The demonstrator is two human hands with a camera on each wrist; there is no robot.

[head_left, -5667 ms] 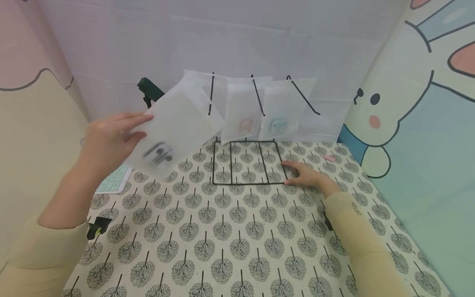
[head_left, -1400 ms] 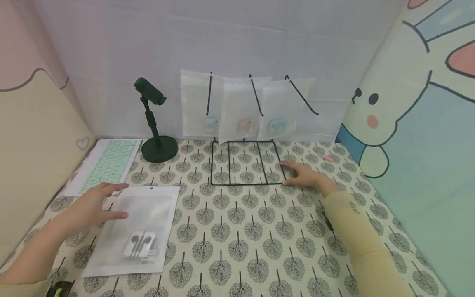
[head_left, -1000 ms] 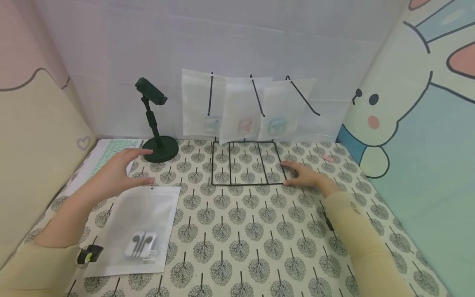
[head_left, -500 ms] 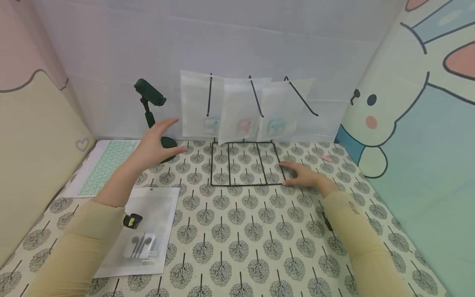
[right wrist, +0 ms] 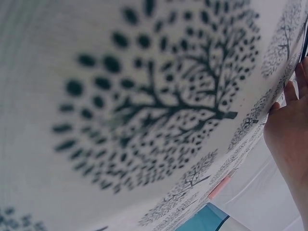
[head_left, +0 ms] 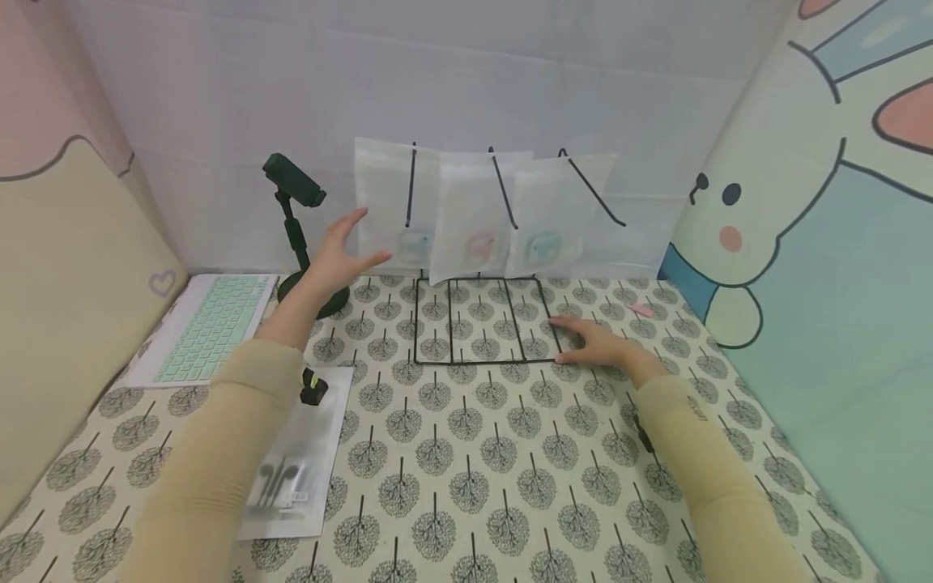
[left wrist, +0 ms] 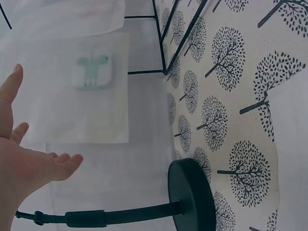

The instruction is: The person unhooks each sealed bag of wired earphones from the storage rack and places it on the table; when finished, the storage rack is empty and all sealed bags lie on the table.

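Note:
My left hand [head_left: 338,257], thumb and fingers spread with nothing between them, is just left of the leftmost hanging pouch [head_left: 381,190]. That frosted pouch shows pale green earphones [left wrist: 92,70] inside in the left wrist view. Two more pouches, a middle one [head_left: 466,194] with a pink earphone set and a right one [head_left: 550,202] with a blue set, hang from black hooks. My right hand [head_left: 601,344] rests its fingertips at the right edge of the black wire rack's base [head_left: 488,362]. Partly hidden under my left forearm lies a pouch [head_left: 309,453] with dark-looking earphones.
A dark green stand [head_left: 295,231] with a round base is behind my left hand. Left of it lies a mint-green keyboard [head_left: 215,328]. A small pink item [head_left: 641,310] lies on the tree-print tablecloth [head_left: 466,453] at the right.
The earphone pouch my left hand held now lies on the table at left. That hand has since moved up and right to the leftmost hanging pouch. My right hand has stayed put.

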